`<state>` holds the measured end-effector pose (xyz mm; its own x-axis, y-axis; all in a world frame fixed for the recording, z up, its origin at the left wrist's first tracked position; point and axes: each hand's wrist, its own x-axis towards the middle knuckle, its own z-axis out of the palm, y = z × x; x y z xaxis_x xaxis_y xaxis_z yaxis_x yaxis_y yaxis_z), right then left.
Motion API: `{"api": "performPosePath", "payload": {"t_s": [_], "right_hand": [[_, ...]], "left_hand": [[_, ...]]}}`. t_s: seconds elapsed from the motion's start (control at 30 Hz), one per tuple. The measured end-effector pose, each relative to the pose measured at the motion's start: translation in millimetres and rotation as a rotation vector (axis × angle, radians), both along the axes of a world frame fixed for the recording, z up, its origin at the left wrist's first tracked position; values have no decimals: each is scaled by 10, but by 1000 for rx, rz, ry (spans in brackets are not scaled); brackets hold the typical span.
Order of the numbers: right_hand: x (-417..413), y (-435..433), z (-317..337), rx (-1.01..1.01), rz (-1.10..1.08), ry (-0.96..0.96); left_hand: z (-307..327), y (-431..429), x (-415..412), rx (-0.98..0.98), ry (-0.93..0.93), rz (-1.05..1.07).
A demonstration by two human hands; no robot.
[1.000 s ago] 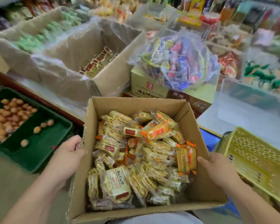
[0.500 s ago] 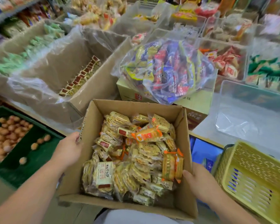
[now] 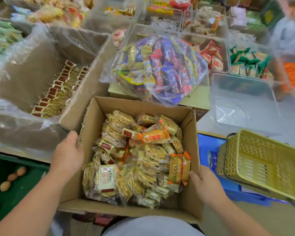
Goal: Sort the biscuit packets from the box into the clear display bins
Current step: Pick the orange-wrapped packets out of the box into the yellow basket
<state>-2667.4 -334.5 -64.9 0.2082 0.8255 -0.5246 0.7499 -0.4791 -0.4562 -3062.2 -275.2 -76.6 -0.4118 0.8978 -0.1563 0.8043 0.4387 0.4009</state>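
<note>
Our left hand (image 3: 70, 154) clasps the left wall of the open brown cardboard box (image 3: 140, 106), thumb curled at its rim. Our right hand (image 3: 206, 184) grips the right wall, thumb inside. Yellow-wrapped biscuit packets (image 3: 143, 159) lie heaped in it. A clear plastic display bin (image 3: 237, 86) stands beyond, to the right.

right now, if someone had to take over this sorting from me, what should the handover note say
Left hand: grips the left wall of the cardboard box.
Right hand: grips the right wall, thumb inside the rim.
The box is held in front of the display and holds a heap of yellow biscuit packets, with a few orange-wrapped packets mixed in.
Done: nothing shows as sorted; the clear bin ahead right is empty.
Left: probably set the box down, then move the packets into bins by type.
</note>
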Motion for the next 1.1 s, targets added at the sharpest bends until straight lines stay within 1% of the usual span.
{"api": "performPosePath", "payload": {"t_s": [0.07, 0.13, 0.17, 0.2, 0.23, 0.3, 0.33, 0.4, 0.43, 0.47, 0.53, 0.57, 0.6, 0.63, 0.73, 0.8, 0.83, 0.93, 1.03, 1.1], "right_hand": [[-10, -24, 9, 16, -23, -8], [-32, -45, 14, 49, -40, -24], [-46, -54, 14, 81, -48, -31], [-76, -73, 42, 110, -55, -39], [-92, -100, 42, 149, -60, -56], [-141, -185, 62, 277, -56, -159], [-179, -236, 102, 356, -45, -210], [-259, -341, 179, 497, 7, -235], [-270, -390, 179, 541, 38, -213], [-289, -428, 189, 548, 60, -169], [-327, -475, 183, 500, 56, -23], [-345, -485, 171, 453, 25, 70], [-361, -480, 161, 389, -23, 163], [-376, -463, 153, 320, -59, 228], [-449, -356, 110, 137, -78, 300], [-515, -254, 75, 82, -84, 354], [-544, -199, 39, 85, -87, 363], [-609, -42, -78, 59, -124, 312], [-617, 129, -152, 24, -218, 300], [-618, 218, -217, 20, -191, 202]], "left_hand": [[78, -10, 54, 98, 54, -59], [162, 6, 215, 227, 130, -183], [188, 39, 333, 277, 109, -261], [216, 85, 477, 292, 48, -333], [242, 142, 631, 271, -32, -401], [236, 287, 934, 182, -155, -548], [210, 368, 1075, 141, -171, -616], [136, 526, 1311, 56, -162, -705], [92, 592, 1403, 10, -133, -734], [42, 633, 1477, -28, -62, -770], [-52, 649, 1566, -57, 125, -827], [-87, 642, 1583, -50, 168, -830], [-107, 623, 1583, -28, 162, -819], [-106, 597, 1563, 10, 117, -796], [-4, 457, 1370, 138, -127, -695], [85, 310, 1120, 158, -301, -578], [127, 219, 965, 141, -398, -492], [247, -96, 487, 92, -628, -227], [384, -403, 136, 78, -860, 18], [411, -565, -19, 43, -917, 80]]}}
